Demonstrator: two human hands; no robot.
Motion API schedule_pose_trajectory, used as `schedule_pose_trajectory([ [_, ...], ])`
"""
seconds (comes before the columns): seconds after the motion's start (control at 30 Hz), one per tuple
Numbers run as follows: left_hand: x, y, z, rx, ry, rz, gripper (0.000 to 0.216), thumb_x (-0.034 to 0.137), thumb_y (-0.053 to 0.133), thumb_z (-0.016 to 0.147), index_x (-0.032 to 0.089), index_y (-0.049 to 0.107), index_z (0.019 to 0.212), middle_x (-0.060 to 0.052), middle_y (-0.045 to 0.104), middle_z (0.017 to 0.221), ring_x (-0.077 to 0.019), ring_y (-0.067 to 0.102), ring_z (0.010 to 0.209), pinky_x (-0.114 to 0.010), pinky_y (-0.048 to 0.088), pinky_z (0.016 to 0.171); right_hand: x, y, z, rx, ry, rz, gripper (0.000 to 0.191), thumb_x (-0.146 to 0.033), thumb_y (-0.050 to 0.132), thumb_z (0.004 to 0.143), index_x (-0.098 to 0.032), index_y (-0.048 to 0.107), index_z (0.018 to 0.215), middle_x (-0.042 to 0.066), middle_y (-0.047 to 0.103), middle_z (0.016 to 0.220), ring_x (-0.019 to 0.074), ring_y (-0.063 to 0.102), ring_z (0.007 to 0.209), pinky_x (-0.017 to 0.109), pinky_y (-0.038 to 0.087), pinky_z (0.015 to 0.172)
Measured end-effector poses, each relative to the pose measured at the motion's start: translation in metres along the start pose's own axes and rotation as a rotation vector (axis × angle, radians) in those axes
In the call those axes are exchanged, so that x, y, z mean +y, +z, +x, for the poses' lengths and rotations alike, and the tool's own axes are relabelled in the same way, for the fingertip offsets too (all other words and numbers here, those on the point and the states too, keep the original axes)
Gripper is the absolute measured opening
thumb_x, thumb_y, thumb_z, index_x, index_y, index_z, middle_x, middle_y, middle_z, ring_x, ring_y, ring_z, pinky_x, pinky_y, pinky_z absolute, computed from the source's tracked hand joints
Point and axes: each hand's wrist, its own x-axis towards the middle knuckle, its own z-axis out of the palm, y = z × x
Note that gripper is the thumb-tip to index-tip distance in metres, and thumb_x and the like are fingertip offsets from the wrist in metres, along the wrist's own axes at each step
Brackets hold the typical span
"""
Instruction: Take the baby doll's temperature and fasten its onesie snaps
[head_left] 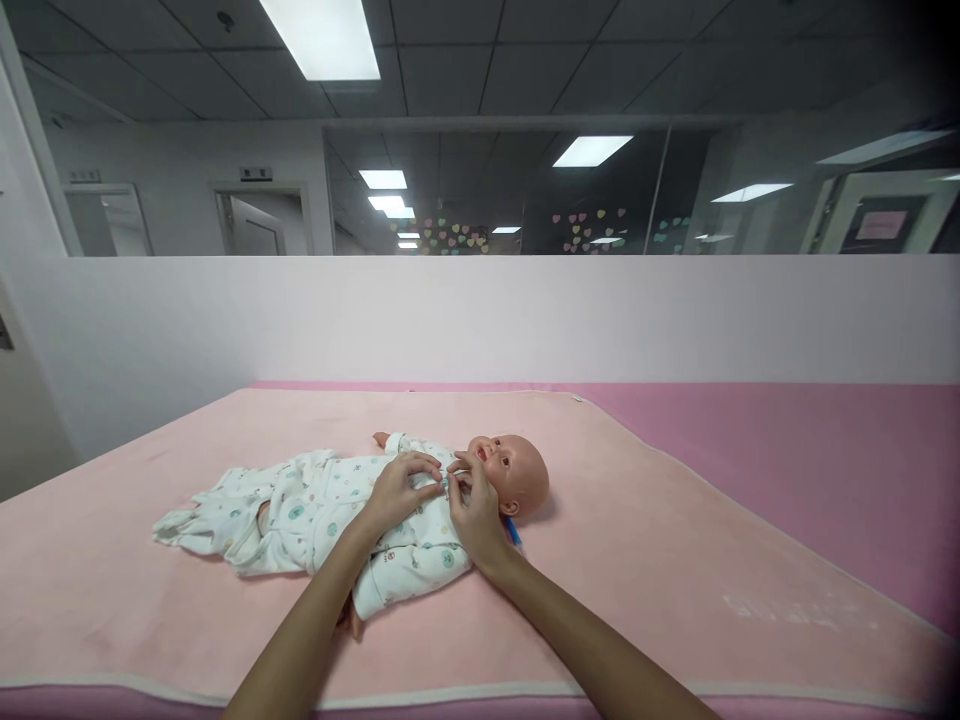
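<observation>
A baby doll (517, 470) lies on its back on a light pink blanket (637, 560), head to the right. It wears a white romper (315, 505) printed with small coloured shapes. My left hand (401, 488) and my right hand (474, 510) meet on the doll's chest just below the chin. Both pinch the romper's front edge near the collar, fingers closed on the fabric. The romper's legs lie loose and flat to the left. A bit of blue (513, 531) shows under the doll's neck.
The blanket covers a darker pink pad (825, 450) that runs on to the right. A white partition wall (480, 320) stands behind it, with glass panels and an office corridor above. The blanket's near edge (450, 695) is close to me.
</observation>
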Motion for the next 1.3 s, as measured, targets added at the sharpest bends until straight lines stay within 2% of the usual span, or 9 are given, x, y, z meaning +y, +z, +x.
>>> schedule_pose_trajectory([
  [0.2,-0.001,0.0,0.0,-0.008,0.014,0.008,0.009,0.028,0.064,0.069,0.021,0.065,0.073,-0.004,0.062,0.093,-0.02,0.053,0.093,-0.033,0.037,0.087,-0.001,-0.001,0.001,-0.023,0.01,0.004,0.023,-0.019,0.043,0.08,-0.018,0.046,0.103,0.005,0.059,0.081,0.0141,0.059,0.07,0.026,0.05,0.063],
  [0.4,0.0,0.001,-0.001,0.015,-0.005,0.001,0.008,0.027,0.064,0.069,0.021,0.065,0.074,-0.004,0.062,0.093,-0.0196,0.053,0.094,-0.033,0.037,0.087,-0.005,-0.002,0.002,-0.02,-0.025,-0.048,0.016,-0.017,0.042,0.079,-0.018,0.051,0.091,0.005,0.06,0.081,0.015,0.058,0.073,0.027,0.048,0.066],
  [0.7,0.0,-0.001,0.0,0.001,0.003,0.004,0.007,0.025,0.064,0.069,0.021,0.067,0.073,-0.005,0.062,0.093,-0.02,0.053,0.092,-0.033,0.038,0.086,-0.007,-0.003,0.003,-0.032,-0.084,-0.127,0.018,-0.012,0.039,0.077,-0.017,0.055,0.085,0.005,0.059,0.076,0.0147,0.056,0.071,0.025,0.046,0.064],
  [0.93,0.002,0.0,-0.001,0.01,0.023,-0.004,0.007,0.025,0.06,0.07,0.02,0.065,0.071,-0.003,0.063,0.089,-0.0186,0.054,0.09,-0.032,0.038,0.086,-0.003,-0.006,0.001,-0.166,-0.194,-0.27,0.023,-0.007,0.035,0.078,-0.018,0.054,0.082,0.005,0.056,0.079,0.015,0.053,0.075,0.028,0.044,0.069],
  [1.0,0.0,-0.001,-0.001,0.036,-0.012,-0.068,0.01,0.027,0.059,0.071,0.018,0.063,0.074,-0.003,0.063,0.085,-0.0177,0.055,0.084,-0.03,0.041,0.079,-0.002,-0.005,0.002,-0.183,-0.23,-0.323,0.025,-0.006,0.034,0.078,-0.018,0.055,0.084,0.006,0.056,0.083,0.0162,0.052,0.079,0.029,0.043,0.071],
  [1.13,-0.009,-0.008,0.002,0.15,-0.212,-0.316,0.024,0.036,0.059,0.07,0.016,0.06,0.084,-0.004,0.06,0.075,-0.0138,0.055,0.066,-0.024,0.043,0.059,-0.002,-0.005,0.003,-0.187,-0.266,-0.364,0.022,-0.006,0.035,0.078,-0.017,0.053,0.083,0.007,0.054,0.087,0.0178,0.05,0.083,0.031,0.042,0.074],
  [1.23,-0.02,-0.017,0.004,0.253,-0.31,-0.511,0.029,0.042,0.057,0.071,0.015,0.058,0.084,-0.003,0.059,0.075,-0.0114,0.054,0.061,-0.023,0.042,0.057,-0.004,-0.007,0.003,-0.216,-0.241,-0.365,0.016,-0.007,0.035,0.078,-0.017,0.048,0.079,0.006,0.052,0.082,0.017,0.048,0.078,0.03,0.04,0.07],
  [1.3,-0.026,-0.022,0.003,0.295,-0.337,-0.508,0.029,0.043,0.055,0.071,0.015,0.058,0.079,-0.003,0.059,0.073,-0.0108,0.052,0.059,-0.022,0.04,0.055,-0.005,-0.007,0.003,-0.234,-0.229,-0.366,0.013,-0.008,0.036,0.077,-0.017,0.045,0.077,0.005,0.051,0.078,0.0162,0.047,0.075,0.029,0.039,0.068],
])
